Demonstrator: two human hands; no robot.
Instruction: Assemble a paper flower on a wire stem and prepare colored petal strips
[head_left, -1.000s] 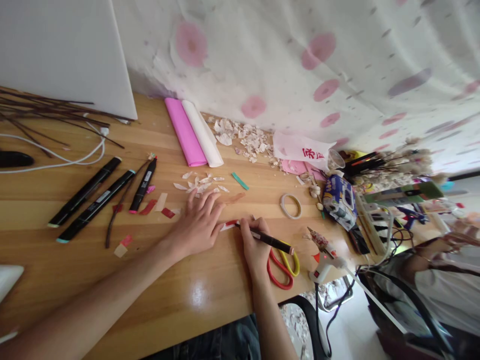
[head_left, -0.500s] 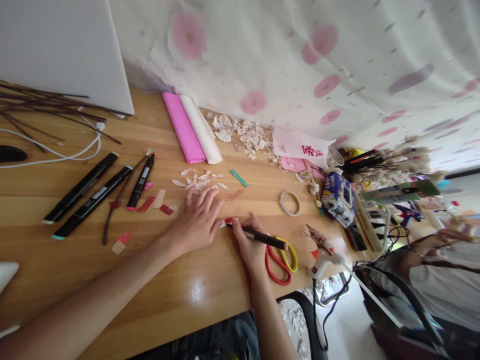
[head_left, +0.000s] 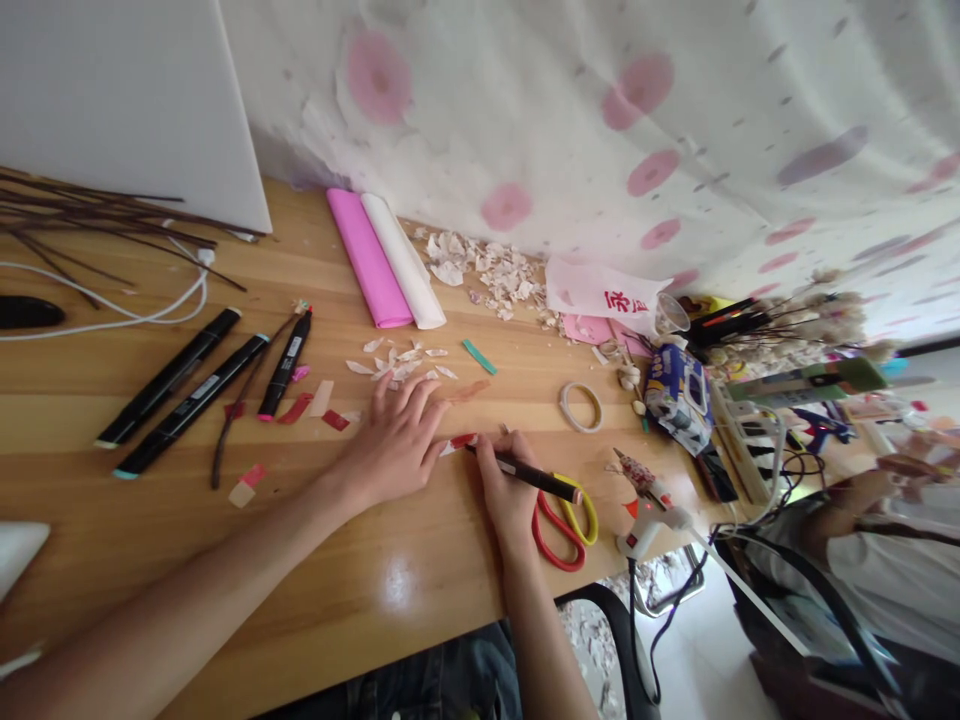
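My right hand (head_left: 512, 485) grips a black marker (head_left: 538, 478), its tip down at a small strip of white paper partly coloured red (head_left: 460, 441). My left hand (head_left: 397, 430) lies on the table with fingers spread, the thumb at the left end of that strip. Small pale petal-shaped paper pieces (head_left: 401, 356) are scattered just beyond my left fingertips. Scissors with red and yellow handles (head_left: 559, 535) lie right beside my right hand, their blades mostly hidden under it. A roll of tape (head_left: 580, 407) rests beyond the marker.
On the left lie several black markers (head_left: 193, 405), brown twigs (head_left: 97, 215) and a white cable (head_left: 169, 318). Pink (head_left: 369, 260) and white paper rolls (head_left: 405, 262) are behind. To the right are a glue gun (head_left: 651, 500), a blue packet (head_left: 677, 392) and another person (head_left: 892, 560).
My right hand and the marker tip have shifted slightly right along the strip, and more of its red part shows. My left hand stays in place.
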